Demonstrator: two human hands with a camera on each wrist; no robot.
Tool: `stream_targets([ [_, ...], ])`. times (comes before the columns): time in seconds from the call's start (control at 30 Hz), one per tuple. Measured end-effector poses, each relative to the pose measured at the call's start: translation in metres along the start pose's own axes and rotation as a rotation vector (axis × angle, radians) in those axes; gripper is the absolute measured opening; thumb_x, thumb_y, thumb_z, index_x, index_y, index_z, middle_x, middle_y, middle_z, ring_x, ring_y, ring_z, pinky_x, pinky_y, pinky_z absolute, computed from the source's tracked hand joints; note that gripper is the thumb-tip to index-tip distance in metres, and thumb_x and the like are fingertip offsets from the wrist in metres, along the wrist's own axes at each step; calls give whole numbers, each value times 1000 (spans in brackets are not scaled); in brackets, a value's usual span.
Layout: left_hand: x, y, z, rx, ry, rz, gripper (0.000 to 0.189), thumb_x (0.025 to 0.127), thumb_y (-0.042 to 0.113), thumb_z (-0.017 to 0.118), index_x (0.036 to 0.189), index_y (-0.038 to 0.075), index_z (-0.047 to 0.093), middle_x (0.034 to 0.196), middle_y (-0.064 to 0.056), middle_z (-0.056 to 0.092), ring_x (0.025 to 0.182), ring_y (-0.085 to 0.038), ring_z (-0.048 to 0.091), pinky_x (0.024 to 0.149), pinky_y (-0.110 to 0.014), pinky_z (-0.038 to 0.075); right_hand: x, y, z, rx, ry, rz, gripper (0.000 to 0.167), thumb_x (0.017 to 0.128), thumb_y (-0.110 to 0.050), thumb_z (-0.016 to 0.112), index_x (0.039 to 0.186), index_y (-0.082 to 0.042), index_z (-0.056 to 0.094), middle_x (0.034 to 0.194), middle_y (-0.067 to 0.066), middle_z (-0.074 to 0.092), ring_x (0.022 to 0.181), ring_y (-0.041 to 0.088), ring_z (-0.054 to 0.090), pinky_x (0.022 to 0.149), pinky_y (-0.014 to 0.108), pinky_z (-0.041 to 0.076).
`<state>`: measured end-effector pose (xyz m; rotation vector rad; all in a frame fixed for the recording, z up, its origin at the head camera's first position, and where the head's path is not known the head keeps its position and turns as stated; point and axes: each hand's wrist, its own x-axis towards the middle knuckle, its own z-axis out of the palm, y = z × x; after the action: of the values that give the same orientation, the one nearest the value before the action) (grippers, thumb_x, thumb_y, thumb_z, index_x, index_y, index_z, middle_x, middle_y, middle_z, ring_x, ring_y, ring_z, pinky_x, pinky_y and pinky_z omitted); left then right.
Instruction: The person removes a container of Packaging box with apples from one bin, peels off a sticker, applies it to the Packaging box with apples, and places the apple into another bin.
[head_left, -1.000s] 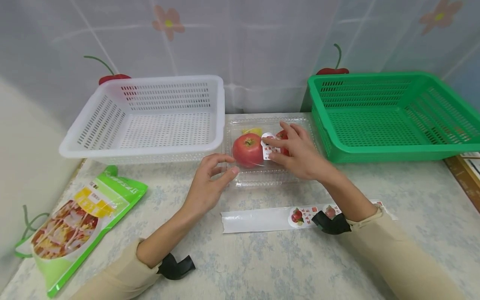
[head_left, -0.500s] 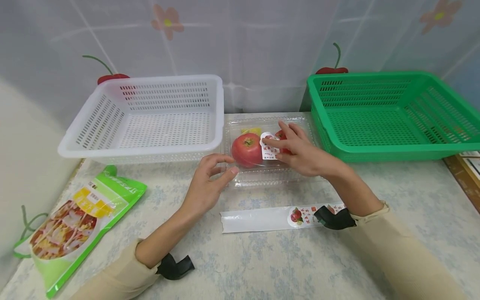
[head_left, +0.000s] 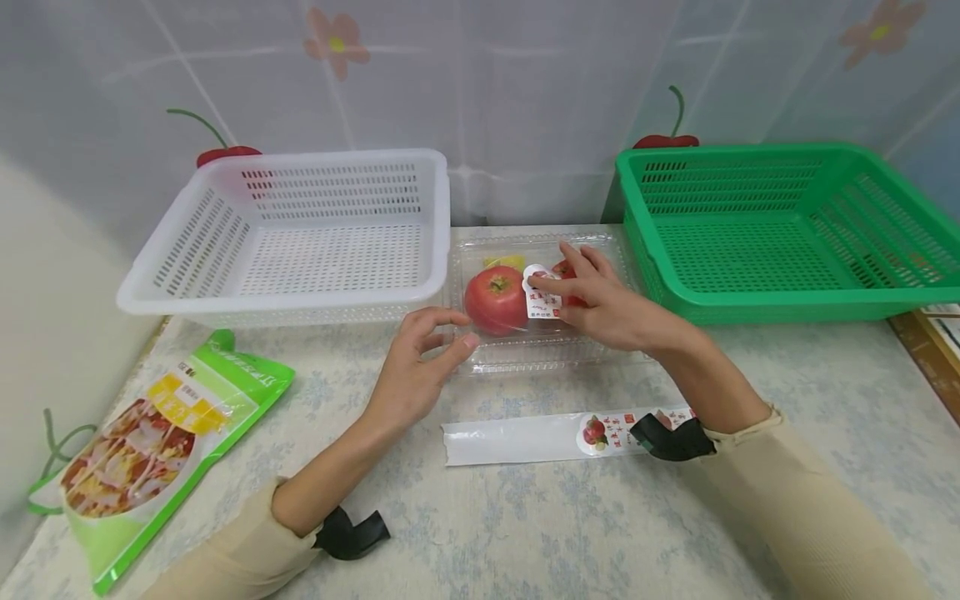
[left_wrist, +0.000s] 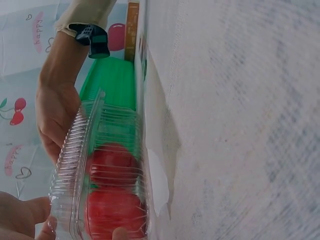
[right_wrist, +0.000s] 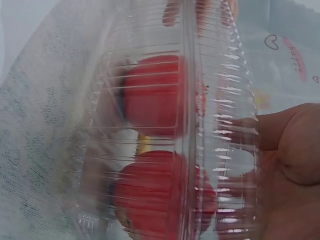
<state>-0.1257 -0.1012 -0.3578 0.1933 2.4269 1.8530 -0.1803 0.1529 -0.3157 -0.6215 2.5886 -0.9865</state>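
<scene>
A clear plastic clamshell box (head_left: 551, 354) lies closed on the table between the two baskets. Through its lid show two red apples (head_left: 495, 302) and something small and yellow (head_left: 507, 262). A white sticker label (head_left: 543, 302) printed with an apple lies on the lid. My right hand (head_left: 611, 308) rests over the label's right side, its fingers fairly straight and touching the label and lid. Curled at the box's left front corner, my left hand (head_left: 412, 367) steadies it between thumb and fingers; in the left wrist view a fingertip (left_wrist: 120, 233) shows against the front wall.
A strip of sticker backing (head_left: 510, 439) with more apple labels lies in front of the box. Behind left stands a white basket (head_left: 435, 242), behind right a green basket (head_left: 795, 300). A green food bag (head_left: 161, 442) lies at left. The printed curtain (head_left: 525, 108) hangs behind.
My right hand has shifted slightly to the right over the label, and its thumb has moved off the label's lower part, uncovering its bottom print. My left hand has stayed in place.
</scene>
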Motion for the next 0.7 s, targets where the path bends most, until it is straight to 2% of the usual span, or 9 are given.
stream_targets([
  [0.2,0,0,0,5,5,-10,26,94,19,68,118,9,65,132,-6,45,116,-32,51,83,-41,54,6,1,9,-87,132,-43,42,96,-11,63,137,-8,58,158,25,18,145,41,4,110,64,21],
  [0.33,0,1,0,-7,7,-28,25,94,19,69,118,11,66,133,-6,45,116,-32,51,82,-42,55,9,-1,15,-138,206,-30,42,94,-18,69,134,-10,62,154,25,28,145,43,8,110,66,20],
  [0.53,1,2,-1,-31,-7,-49,28,94,21,69,119,10,65,136,-5,43,120,-34,48,83,-46,56,12,-3,20,-200,272,23,48,89,-30,75,132,-13,64,154,23,31,144,41,14,109,66,25],
  [0.7,0,2,0,-18,-4,-47,28,94,21,70,119,11,65,135,-4,43,119,-33,49,84,-45,55,11,-5,24,-246,310,42,51,87,-40,76,130,-16,66,154,21,32,144,40,18,108,64,28],
])
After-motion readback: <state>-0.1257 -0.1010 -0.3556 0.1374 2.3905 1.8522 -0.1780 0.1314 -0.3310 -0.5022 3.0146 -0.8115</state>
